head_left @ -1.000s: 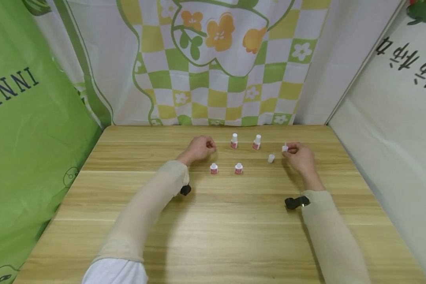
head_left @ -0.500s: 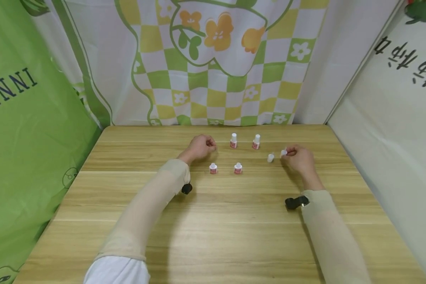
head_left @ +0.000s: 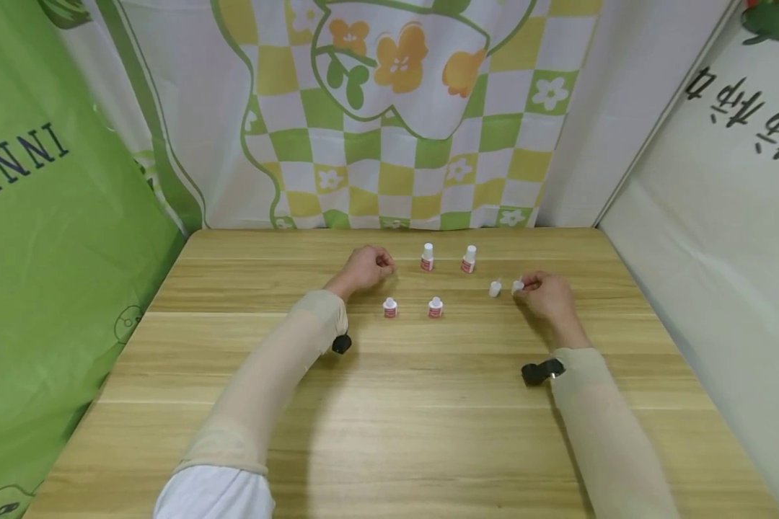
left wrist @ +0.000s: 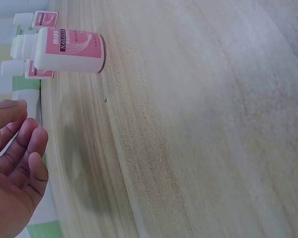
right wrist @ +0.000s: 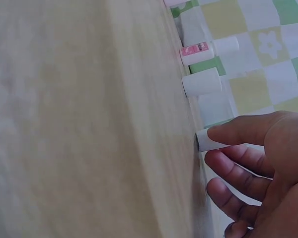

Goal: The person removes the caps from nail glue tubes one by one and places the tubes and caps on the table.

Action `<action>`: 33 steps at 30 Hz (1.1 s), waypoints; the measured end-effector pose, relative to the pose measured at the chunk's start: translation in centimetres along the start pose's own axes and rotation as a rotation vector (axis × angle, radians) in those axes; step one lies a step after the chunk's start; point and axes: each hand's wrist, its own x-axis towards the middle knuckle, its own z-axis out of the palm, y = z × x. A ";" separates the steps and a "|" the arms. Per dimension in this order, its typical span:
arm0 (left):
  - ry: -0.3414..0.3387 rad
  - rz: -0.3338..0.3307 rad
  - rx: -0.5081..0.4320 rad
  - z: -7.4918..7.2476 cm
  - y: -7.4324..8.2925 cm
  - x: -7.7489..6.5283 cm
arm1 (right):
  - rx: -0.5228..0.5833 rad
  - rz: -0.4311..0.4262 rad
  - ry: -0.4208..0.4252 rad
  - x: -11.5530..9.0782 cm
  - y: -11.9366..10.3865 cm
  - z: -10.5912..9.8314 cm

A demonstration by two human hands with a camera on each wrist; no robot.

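Observation:
My right hand (head_left: 548, 295) pinches a small white bottle cap (head_left: 517, 287) between thumb and fingers, low at the tabletop. The right wrist view shows this cap (right wrist: 204, 141) with its rim right at the wood. Just left of it stands another white cap (head_left: 495, 289), a thin stem pointing up. My left hand (head_left: 366, 268) holds nothing, its fingers loosely curled above the table's back left part. Two uncapped nail glue bottles (head_left: 390, 310) with pink labels stand in front. Behind them stand two capped nail glue bottles (head_left: 427, 259), upright.
The wooden table (head_left: 428, 432) reaches back to a checked curtain (head_left: 396, 166). A green cloth (head_left: 58, 252) hangs on the left and a white cloth (head_left: 720, 231) on the right. A black wrist camera (head_left: 540, 372) sits at the right wrist.
My right hand has lowered its cap toward the table, bringing it beside the other cap. The left hand stays almost where it was.

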 end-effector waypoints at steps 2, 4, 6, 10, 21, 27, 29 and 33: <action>-0.002 0.001 -0.003 0.0 0.1 0.1 | -0.004 -0.004 -0.004 0.0 0.1 0.0; -0.003 0.004 -0.004 0.1 0.1 0.1 | -0.003 -0.001 -0.003 0.0 0.2 0.0; -0.004 0.009 -0.003 0.1 0.1 0.2 | -0.001 0.002 -0.006 -0.1 0.1 0.0; -0.001 0.022 -0.002 0.3 0.1 0.6 | 0.032 0.023 -0.031 -0.2 0.1 -0.1; -0.002 0.009 -0.017 0.6 0.0 0.8 | 0.000 0.011 -0.078 -0.3 -0.6 -1.4; 0.013 0.040 -0.026 0.4 0.1 0.6 | 0.029 -0.013 -0.080 -0.5 -1.4 -2.2; 0.018 0.050 -0.025 0.4 0.1 0.6 | 0.038 -0.026 -0.073 -0.7 -1.7 -2.4; 0.010 0.038 -0.032 0.5 -0.1 0.8 | 0.041 -0.038 -0.052 -1.0 -2.3 -2.6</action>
